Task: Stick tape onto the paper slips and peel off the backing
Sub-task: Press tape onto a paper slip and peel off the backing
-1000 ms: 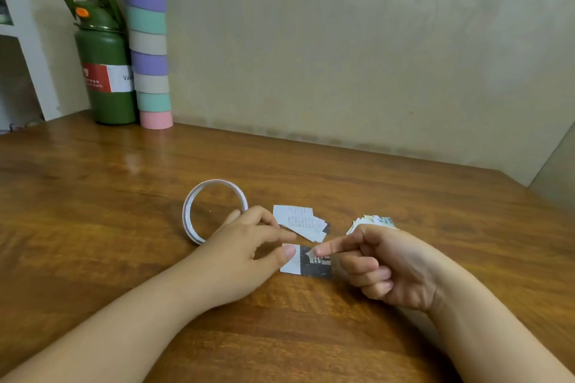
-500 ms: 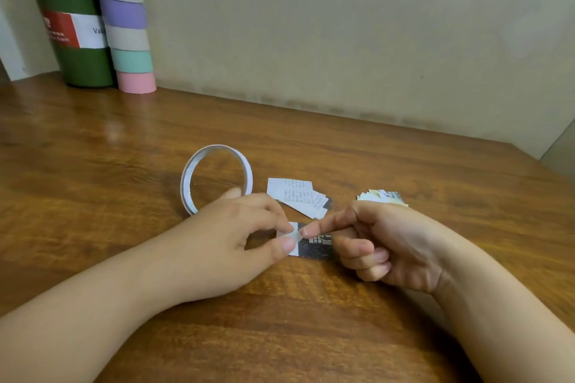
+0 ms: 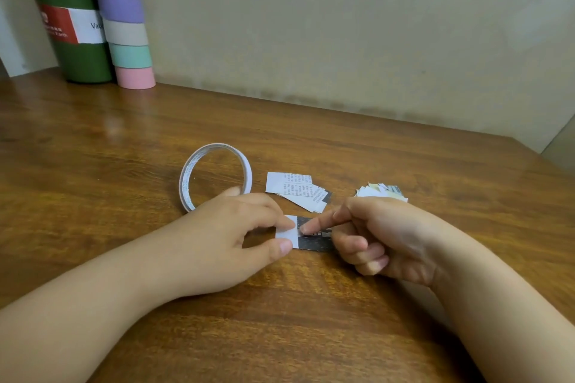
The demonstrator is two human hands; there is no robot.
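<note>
I judge that the step in hand is the peeling of the backing: a small dark printed paper slip [image 3: 314, 241] lies flat on the brown wooden worktop [image 3: 124, 165], and a white strip of tape with its backing [image 3: 287, 231] covers its left end. My left hand [image 3: 224, 239] pinches this white strip between the thumb and the index finger, so its fingers [image 3: 281, 248] are closed on the strip at the slip's left edge. My right hand [image 3: 382, 236] has the index finger stretched out, and its tip touches the slip just at the border of the white strip; the other three fingers are curled into the palm and hold nothing. I cannot tell if the backing is already lifted from the glue or only gripped. The next move, as I think, calls for a slow pull of the backing to the left while the right index finger presses the slip down, because the light paper can rise together with the strip. Both forearms come in low over the worktop from the near edge and the hands meet over the slip. The thin white ring of double-sided tape [image 3: 214, 177] lies just behind the left hand, a small pile of white printed slips [image 3: 295, 191] is near behind the working slip, and another stack of slips [image 3: 381, 191] shows behind the right hand.
</note>
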